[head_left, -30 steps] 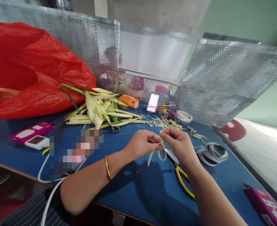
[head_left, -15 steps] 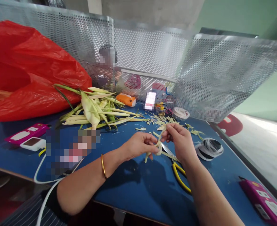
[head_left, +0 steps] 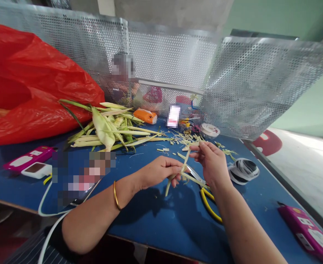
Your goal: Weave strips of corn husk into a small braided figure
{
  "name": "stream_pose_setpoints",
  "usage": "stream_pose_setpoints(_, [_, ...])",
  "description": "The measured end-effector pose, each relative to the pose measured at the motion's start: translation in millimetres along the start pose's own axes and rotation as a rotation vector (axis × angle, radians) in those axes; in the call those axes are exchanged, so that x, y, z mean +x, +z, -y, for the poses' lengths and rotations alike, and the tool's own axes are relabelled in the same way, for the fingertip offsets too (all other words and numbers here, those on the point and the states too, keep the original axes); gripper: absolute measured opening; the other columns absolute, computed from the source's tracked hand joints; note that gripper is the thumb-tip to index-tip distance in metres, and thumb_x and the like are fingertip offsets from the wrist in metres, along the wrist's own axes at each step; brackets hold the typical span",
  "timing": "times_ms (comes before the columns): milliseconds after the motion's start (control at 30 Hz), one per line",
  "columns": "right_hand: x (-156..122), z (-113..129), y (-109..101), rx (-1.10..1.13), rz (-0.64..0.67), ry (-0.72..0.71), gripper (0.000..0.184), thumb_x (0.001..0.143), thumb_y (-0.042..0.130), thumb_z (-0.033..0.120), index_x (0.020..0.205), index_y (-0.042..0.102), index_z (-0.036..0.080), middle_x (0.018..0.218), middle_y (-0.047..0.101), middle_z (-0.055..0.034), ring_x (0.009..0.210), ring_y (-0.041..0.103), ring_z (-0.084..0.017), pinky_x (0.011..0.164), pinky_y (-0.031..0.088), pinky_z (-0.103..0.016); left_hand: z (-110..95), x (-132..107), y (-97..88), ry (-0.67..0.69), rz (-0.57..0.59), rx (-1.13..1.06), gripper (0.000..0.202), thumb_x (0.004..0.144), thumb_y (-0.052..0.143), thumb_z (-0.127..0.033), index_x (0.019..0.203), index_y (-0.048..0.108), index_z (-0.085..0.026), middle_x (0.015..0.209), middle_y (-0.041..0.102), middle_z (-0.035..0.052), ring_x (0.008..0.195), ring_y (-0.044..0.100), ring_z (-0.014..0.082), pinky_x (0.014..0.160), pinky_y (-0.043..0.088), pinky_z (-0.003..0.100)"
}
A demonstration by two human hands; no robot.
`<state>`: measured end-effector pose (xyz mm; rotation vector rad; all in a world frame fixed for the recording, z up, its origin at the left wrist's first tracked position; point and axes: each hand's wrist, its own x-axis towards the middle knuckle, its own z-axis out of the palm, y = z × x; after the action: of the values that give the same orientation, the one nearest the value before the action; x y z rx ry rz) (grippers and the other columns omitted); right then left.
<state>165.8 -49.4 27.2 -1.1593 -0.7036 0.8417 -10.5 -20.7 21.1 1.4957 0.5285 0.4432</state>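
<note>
A narrow pale-green strip of corn husk [head_left: 185, 163] stretches between my two hands over the table. My left hand [head_left: 161, 171] pinches its lower part, and a loose end hangs below the fingers. At the upper end, my right hand [head_left: 209, 161] grips the strip between thumb and fingers. Scissors with yellow handles [head_left: 209, 205] lie beneath and beside my right hand, their blades partly hidden. Further back, a heap of corn husks [head_left: 103, 128] lies to the left, and small husk scraps [head_left: 190, 139] are scattered behind my right hand.
A red plastic bag [head_left: 40, 84] fills the left. An orange tissue pack [head_left: 145, 116] and a lit phone [head_left: 173, 116] stand near the perforated metal screen [head_left: 169, 55]. Right of my hand sits a wrapped black-and-white roll [head_left: 243, 171]. Magenta boxes [head_left: 307, 229] and a white cable [head_left: 44, 198] lie around.
The husk strip was looped between my fingers and is now drawn out straighter. My right hand has moved slightly up and away from my left hand.
</note>
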Motion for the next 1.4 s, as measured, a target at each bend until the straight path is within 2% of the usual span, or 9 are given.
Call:
stream_pose_setpoints(300, [1,2,-2,0.080,-0.104,-0.132,0.028,0.069,0.075,0.039,0.075,0.058,0.018,0.070,0.073,-0.0025,0.055,0.069,-0.015,0.045,0.043,-0.020,2,0,0.2,-0.034,-0.019,-0.149,0.025,0.082,0.066,-0.034,0.093,0.072,-0.012,0.068,0.065,0.0022,0.055,0.058,0.0088,0.059,0.047,0.022])
stream_pose_setpoints(467, [0,-1,-1,-0.014,-0.043,-0.173,0.026,0.076,0.070,0.040,0.080,0.057,0.019,0.074,0.074,-0.0032,0.059,0.070,-0.016,0.049,0.046,-0.021,7,2,-2.6,-0.138,-0.025,-0.257,0.028,0.074,0.073,-0.036,0.090,0.072,-0.012,0.076,0.072,0.0060,0.057,0.063,0.0107,0.058,0.048,0.022])
stream_pose_setpoints(633, [0,-7,0,-0.088,-0.015,-0.225,0.021,0.080,0.066,0.038,0.081,0.055,0.020,0.076,0.074,-0.0029,0.061,0.071,-0.016,0.053,0.047,-0.023,9,4,-2.4,-0.210,-0.076,-0.293,0.030,0.068,0.079,-0.037,0.083,0.073,-0.012,0.072,0.072,0.0059,0.054,0.064,0.0116,0.057,0.049,0.023])
stream_pose_setpoints(800, [-4,-15,5,-0.127,0.048,-0.292,0.019,0.086,0.061,0.038,0.081,0.053,0.021,0.074,0.074,-0.0015,0.068,0.071,-0.017,0.060,0.049,-0.025,9,2,3.7,-0.266,-0.013,-0.263,0.029,0.065,0.081,-0.035,0.078,0.072,-0.011,0.072,0.072,0.0074,0.054,0.064,0.0126,0.059,0.050,0.026])
stream_pose_setpoints(933, [-2,-14,4,-0.152,0.203,-0.309,0.021,0.087,0.060,0.042,0.087,0.055,0.022,0.084,0.075,-0.0031,0.079,0.071,-0.018,0.070,0.051,-0.030,10,3,3.8,-0.290,-0.033,-0.286,0.026,0.066,0.080,-0.033,0.074,0.071,-0.011,0.069,0.072,0.0061,0.053,0.063,0.0118,0.055,0.048,0.023])
stream_pose_setpoints(1067, [7,2,-12,-0.349,0.312,-0.252,0.035,0.082,0.064,0.051,0.103,0.061,0.023,0.088,0.075,-0.0036,0.079,0.070,-0.018,0.071,0.051,-0.032,12,9,-5.6,-0.243,-0.254,-0.406,0.018,0.070,0.077,-0.026,0.079,0.071,-0.012,0.070,0.072,0.0043,0.054,0.063,0.0101,0.055,0.049,0.021])
stream_pose_setpoints(1167, [8,12,-23,-0.591,0.571,-0.217,0.034,0.077,0.067,0.050,0.094,0.068,0.021,0.081,0.074,-0.0038,0.077,0.068,-0.020,0.070,0.051,-0.033,15,14,-12.6,-0.211,-0.338,-0.468,0.015,0.072,0.076,-0.024,0.080,0.070,-0.012,0.072,0.072,0.0046,0.055,0.063,0.0104,0.061,0.052,0.024])
stream_pose_setpoints(1300, [4,10,-24,-0.954,0.771,-0.349,0.014,0.078,0.069,0.037,0.083,0.071,0.023,0.076,0.071,-0.0001,0.071,0.063,-0.018,0.068,0.047,-0.029,18,16,-14.1,-0.219,-0.345,-0.480,0.018,0.071,0.078,-0.025,0.080,0.070,-0.011,0.073,0.072,0.0053,0.059,0.066,0.0125,0.065,0.054,0.027])
stream_pose_setpoints(1400, [5,2,-22,-1.130,0.846,-0.465,0.015,0.087,0.059,0.032,0.081,0.070,0.024,0.074,0.070,0.0008,0.068,0.060,-0.016,0.065,0.042,-0.027,18,15,-12.3,-0.229,-0.347,-0.473,0.016,0.072,0.078,-0.024,0.078,0.070,-0.011,0.072,0.072,0.0054,0.060,0.065,0.0120,0.065,0.053,0.027])
